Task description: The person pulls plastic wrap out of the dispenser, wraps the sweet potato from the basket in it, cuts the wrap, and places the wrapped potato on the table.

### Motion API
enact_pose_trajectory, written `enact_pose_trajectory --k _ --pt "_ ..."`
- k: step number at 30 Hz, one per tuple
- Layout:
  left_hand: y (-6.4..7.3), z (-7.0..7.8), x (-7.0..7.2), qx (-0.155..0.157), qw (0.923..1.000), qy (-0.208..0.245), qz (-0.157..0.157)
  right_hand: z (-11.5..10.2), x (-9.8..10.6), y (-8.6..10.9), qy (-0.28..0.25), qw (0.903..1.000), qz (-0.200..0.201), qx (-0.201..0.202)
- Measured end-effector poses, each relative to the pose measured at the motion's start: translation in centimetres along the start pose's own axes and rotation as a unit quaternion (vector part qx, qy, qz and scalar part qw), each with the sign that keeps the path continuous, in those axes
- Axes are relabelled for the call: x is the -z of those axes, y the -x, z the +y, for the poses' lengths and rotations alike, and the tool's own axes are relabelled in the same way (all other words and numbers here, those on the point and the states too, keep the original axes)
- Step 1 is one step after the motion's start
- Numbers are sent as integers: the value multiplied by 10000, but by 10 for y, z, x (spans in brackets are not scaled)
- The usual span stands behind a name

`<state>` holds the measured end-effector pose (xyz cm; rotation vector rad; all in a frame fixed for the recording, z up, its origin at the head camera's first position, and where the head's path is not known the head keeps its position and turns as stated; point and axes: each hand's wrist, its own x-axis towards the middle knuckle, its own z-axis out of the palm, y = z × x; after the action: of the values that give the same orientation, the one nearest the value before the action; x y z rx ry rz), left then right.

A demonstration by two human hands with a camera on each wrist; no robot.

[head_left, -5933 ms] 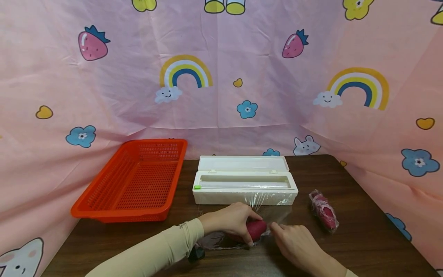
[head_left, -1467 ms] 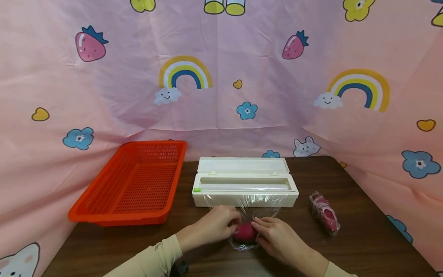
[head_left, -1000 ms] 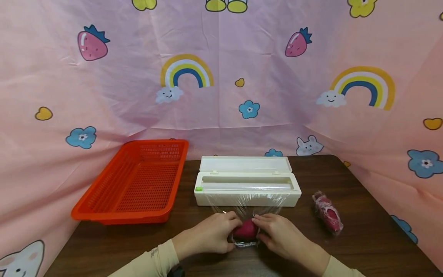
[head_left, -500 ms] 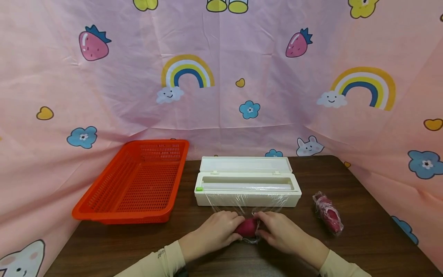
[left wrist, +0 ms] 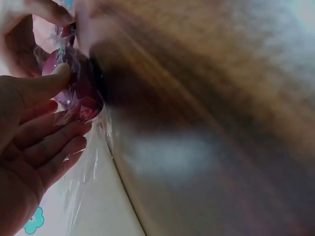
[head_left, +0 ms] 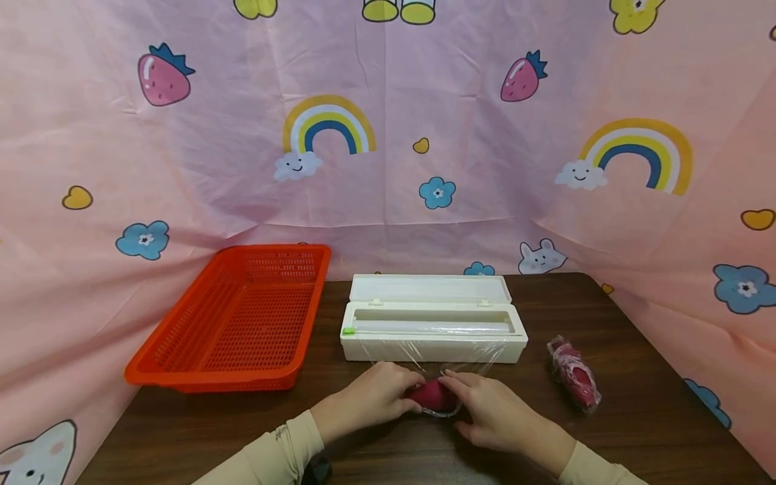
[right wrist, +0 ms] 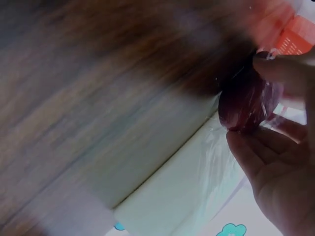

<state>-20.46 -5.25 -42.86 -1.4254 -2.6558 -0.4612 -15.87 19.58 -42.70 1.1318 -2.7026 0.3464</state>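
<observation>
A dark red sweet potato (head_left: 434, 395), partly covered in clear cling film, lies between both hands in front of the film box. My left hand (head_left: 372, 396) grips its left end; in the left wrist view the thumb presses on film over the red skin. At the other end my right hand (head_left: 494, 411) holds it, thumb on the near side and fingers beyond, as the right wrist view shows. From the potato the cling film (right wrist: 216, 157) stretches back to the white cling film box (head_left: 433, 350), whose lid (head_left: 430, 288) is raised over a roll.
An orange-red plastic basket (head_left: 212, 377) stands at the left. Another sweet potato (head_left: 574, 374), wrapped in film, lies at the right on the dark wooden table (head_left: 642, 417). A patterned pink cloth (head_left: 388, 188) hangs behind.
Earlier the left hand held the potato alone on spread film, the right beside it. Now both hands grip its ends with film around it, and it has shifted slightly toward the box in the last second.
</observation>
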Motion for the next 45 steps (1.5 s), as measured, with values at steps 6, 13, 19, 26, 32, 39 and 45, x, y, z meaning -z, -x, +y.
enact_pose_trajectory --k 6,13,19,26,32,39,45 --pt "-3 -4 4 208 9984 412 -334 2 -6 -6 37 9990 451 60" --pt "-5 -7 7 526 9920 894 -716 9 -6 -15 77 9969 753 206" --pt "-4 -9 3 648 9926 850 -581 13 -6 -22 -135 9988 472 8" --pt "0 -9 1 357 9985 142 382 17 -4 -30 -201 9989 336 -276" --pt "-3 -3 2 -627 9894 -766 1063 19 -4 -33 -313 9977 302 -526" --pt "-5 5 -5 -779 9846 -1357 781 19 -5 -35 -246 9973 541 -436" --pt "-10 2 -8 -543 9854 -1441 723 20 -10 -34 -219 9959 774 -405"
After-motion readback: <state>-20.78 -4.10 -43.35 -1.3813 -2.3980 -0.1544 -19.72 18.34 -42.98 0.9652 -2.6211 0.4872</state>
